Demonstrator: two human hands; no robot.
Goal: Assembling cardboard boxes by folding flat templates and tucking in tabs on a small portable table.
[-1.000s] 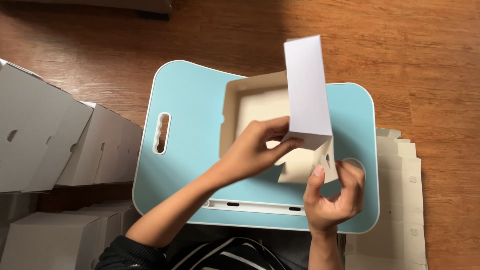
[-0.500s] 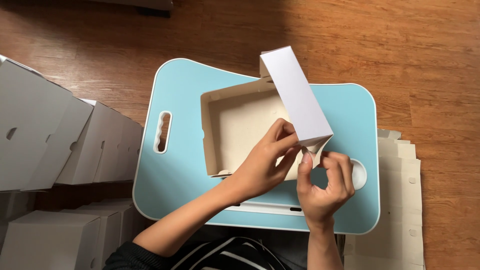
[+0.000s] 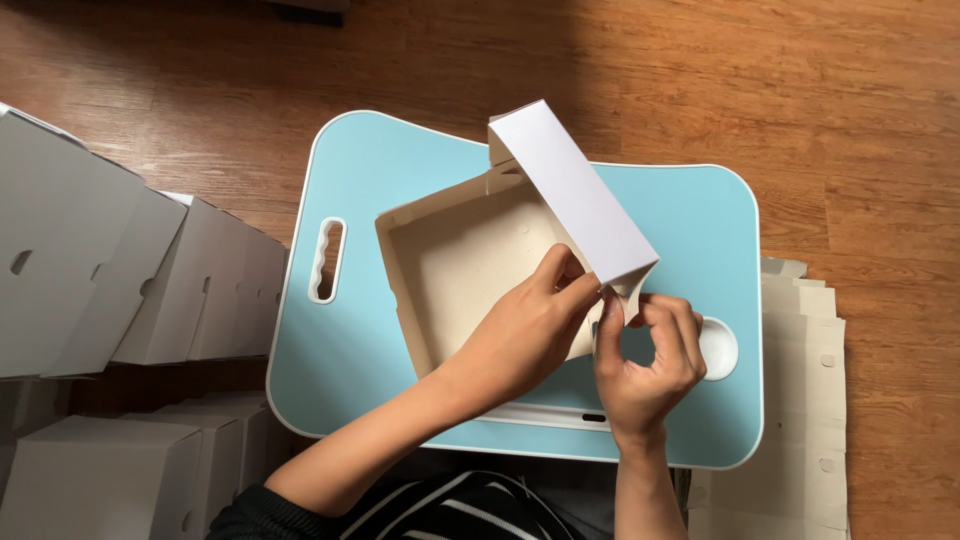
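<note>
A half-folded cardboard box (image 3: 470, 270), white outside and beige inside, lies on a light blue lap tray (image 3: 380, 180). Its right side flap (image 3: 570, 190) stands up, tilted over the box. My left hand (image 3: 520, 330) reaches across the box's near wall and pinches the lower corner of that flap. My right hand (image 3: 645, 355) pinches the same corner from the right, thumb and forefinger on the cardboard. The box's near right corner is hidden behind both hands.
Several assembled white boxes (image 3: 110, 280) are stacked on the left. A pile of flat unfolded box blanks (image 3: 800, 400) lies at the right of the tray. The tray has a handle slot (image 3: 328, 260) and a round cup recess (image 3: 720, 348). Wooden floor (image 3: 750, 80) lies beyond.
The box has turned and slid left on the tray, showing more of its inside. The upright flap has tipped from vertical to slanting. Both hands stayed at its lower corner.
</note>
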